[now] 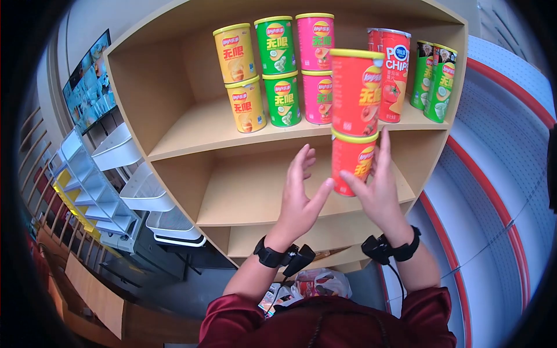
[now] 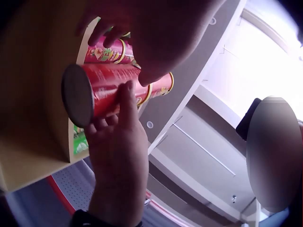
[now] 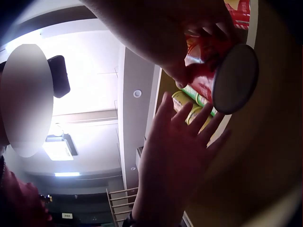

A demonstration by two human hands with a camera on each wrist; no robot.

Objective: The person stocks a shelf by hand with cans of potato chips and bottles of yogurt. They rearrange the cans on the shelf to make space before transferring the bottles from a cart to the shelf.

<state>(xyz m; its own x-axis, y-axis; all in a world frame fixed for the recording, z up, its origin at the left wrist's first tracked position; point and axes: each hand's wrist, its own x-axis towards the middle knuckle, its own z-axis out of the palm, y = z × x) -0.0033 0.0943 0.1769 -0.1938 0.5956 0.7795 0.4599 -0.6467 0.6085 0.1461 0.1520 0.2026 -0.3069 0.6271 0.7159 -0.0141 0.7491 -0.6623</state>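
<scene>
Two red canisters with yellow lids stand one on the other; the upper canister [image 1: 355, 95] rests on the lower canister [image 1: 353, 165]. My right hand [image 1: 380, 194] grips the lower one, thumb at its near side and fingers at its right. To its left, my left hand [image 1: 304, 200] has its fingers spread and holds nothing. The left wrist view shows the right hand [image 2: 118, 149] around the red canister [image 2: 106, 87], its base facing the camera. In the right wrist view, the left hand [image 3: 177, 151] is apart from the canister base [image 3: 236, 79].
On the top shelf [image 1: 197, 136] stand stacked yellow canisters [image 1: 246, 105], green canisters [image 1: 282, 98] and pink canisters [image 1: 317, 95]. Right of these are tall red cans [image 1: 395, 75] and tall green cans [image 1: 439, 84]. A plastic bag [image 1: 328, 283] lies below; white baskets [image 1: 145, 188] hang left.
</scene>
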